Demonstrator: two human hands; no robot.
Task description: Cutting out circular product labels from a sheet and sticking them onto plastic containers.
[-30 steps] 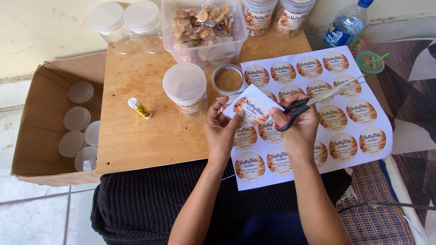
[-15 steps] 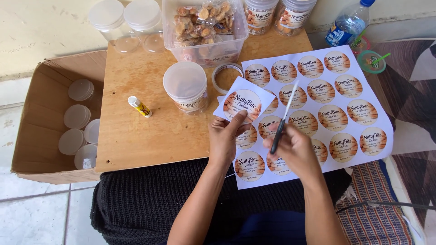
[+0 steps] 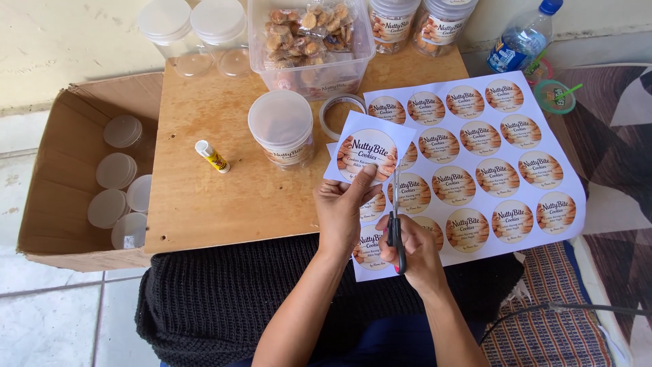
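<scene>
Since half a second ago, the scissors [image 3: 394, 219] have swung from a slant to nearly upright, blades pointing away from the body, and the cut-out label square [image 3: 367, 151] has been raised slightly and turned toward the blades.

Current state: the left hand [image 3: 346, 214] pinches the lower edge of the label square, thumb on the printed face and fingers closed behind it. The square is held above the near edge of the printed label sheet [image 3: 502, 170], just right of the white-lidded jar [image 3: 280, 126]. The right hand [image 3: 415, 250] is closed through the black scissor handles; the blades are only slightly apart, with their tips at the right-hand margin of the square.

Procedure for trimming the round label:

1. Keep the scissors steady and feed the paper. Rotating the square with the left hand is likely to give a smoother curve than steering the blades.
2. Cut with the inner part of the blades in short strokes. Do not close the tips fully, as this tends to leave notches.
3. Follow the outer rim of the brown circle and leave an even margin.
4. Shift the left-hand pinch often, so the fingers stay clear of the cutting line and the paper stays taut.
5. Work above the label sheet without catching it.

The glue stick [image 3: 212, 156] lies on the counter [image 3: 204, 204], well to the left.
</scene>
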